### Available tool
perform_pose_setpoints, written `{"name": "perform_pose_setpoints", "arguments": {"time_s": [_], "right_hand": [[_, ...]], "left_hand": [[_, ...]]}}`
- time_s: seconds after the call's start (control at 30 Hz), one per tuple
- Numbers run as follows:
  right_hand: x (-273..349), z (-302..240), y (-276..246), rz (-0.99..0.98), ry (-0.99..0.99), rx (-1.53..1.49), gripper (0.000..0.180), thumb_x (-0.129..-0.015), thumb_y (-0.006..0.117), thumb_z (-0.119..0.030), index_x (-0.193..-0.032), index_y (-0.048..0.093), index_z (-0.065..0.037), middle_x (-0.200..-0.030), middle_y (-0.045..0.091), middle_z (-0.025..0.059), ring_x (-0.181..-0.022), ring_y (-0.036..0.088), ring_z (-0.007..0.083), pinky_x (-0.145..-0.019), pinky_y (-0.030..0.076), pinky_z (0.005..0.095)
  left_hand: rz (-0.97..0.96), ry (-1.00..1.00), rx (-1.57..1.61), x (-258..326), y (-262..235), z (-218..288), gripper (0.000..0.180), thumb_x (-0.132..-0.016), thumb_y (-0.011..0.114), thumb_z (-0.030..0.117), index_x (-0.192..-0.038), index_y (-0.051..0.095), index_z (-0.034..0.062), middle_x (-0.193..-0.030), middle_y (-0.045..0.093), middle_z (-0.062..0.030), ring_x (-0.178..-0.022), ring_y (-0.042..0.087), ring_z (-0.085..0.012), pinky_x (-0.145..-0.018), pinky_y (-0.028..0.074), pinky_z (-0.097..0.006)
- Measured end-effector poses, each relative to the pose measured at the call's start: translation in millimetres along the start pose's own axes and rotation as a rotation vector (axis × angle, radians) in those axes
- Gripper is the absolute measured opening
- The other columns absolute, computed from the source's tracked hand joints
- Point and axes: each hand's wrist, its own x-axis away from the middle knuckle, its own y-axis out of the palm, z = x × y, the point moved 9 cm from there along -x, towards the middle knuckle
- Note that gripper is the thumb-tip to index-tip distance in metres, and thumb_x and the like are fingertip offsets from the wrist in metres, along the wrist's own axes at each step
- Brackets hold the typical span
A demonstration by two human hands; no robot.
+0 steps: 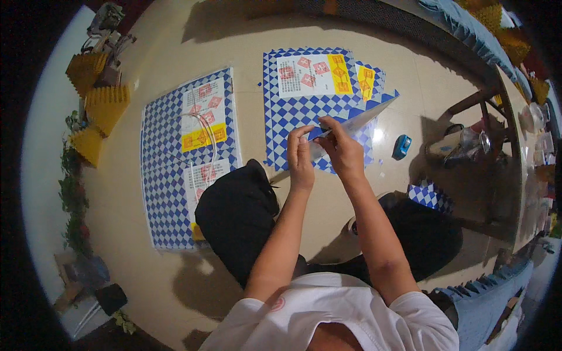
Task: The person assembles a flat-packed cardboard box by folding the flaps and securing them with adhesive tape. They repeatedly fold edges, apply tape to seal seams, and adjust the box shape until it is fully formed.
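- The fingers of the left hand (300,157) pinch the near left edge of a blue-and-white checked paper sheet (358,120), thumb and forefinger closed on it.
- The fingers of the right hand (344,151) are clenched on the same edge just beside the left hand, with the two hands almost touching.
- The checked paper sheet is lifted and tilted, its pale underside showing. It rises up and to the right from the hands, above the floor (175,52).
- Under that sheet lies a flat pack of checked paper (304,108) with a white and yellow printed label, directly beyond the hands.
- A second pack (170,169) of the same checked paper lies to the left of the held sheet. It is wrapped in clear film with a white cord across it.
- A small blue object (401,146), perhaps a tape dispenser, sits on the floor just right of the held sheet.
- A folded checked piece (430,196) lies to the right of and nearer than the held sheet, beside the person's knee.
- Yellow folded paper pieces (105,105) stand far left of the held sheet, near a green garland (73,193) along the wall.
- A dark wooden chair (480,111) stands to the right of the held sheet.
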Motion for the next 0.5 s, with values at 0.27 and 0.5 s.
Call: {"name": "perform_pose_setpoints", "arguments": {"time_s": [0.27, 0.5], "right_hand": [[-6.9, -5.2, -4.8, -0.026, -0.071, 0.098, 0.053, -0.082, 0.075, -0.017, -0.132, 0.056, -0.023, -0.092, 0.072, 0.0107, -0.080, 0.071, 0.0303, -0.068, 0.054, 0.0387], [4.7, 13.4, -43.2, 0.050, -0.058, -0.283, 0.063, -0.084, 0.073, -0.002, -0.141, 0.050, -0.016, -0.109, 0.066, 0.0142, -0.081, 0.066, 0.0248, -0.069, 0.053, 0.0348]], "left_hand": [[0.026, 0.112, -0.199, -0.9, 1.8, 7.8, 0.029, -0.103, 0.052, 0.022, -0.125, 0.056, 0.0042, -0.124, 0.059, -0.0098, -0.120, 0.053, -0.0236, -0.103, 0.040, -0.036], [0.109, 0.153, -0.279, -9.0, -13.0, 37.0, 0.026, -0.104, 0.051, 0.020, -0.123, 0.058, 0.0029, -0.120, 0.061, -0.0062, -0.109, 0.055, -0.0163, -0.097, 0.042, -0.031]]}}
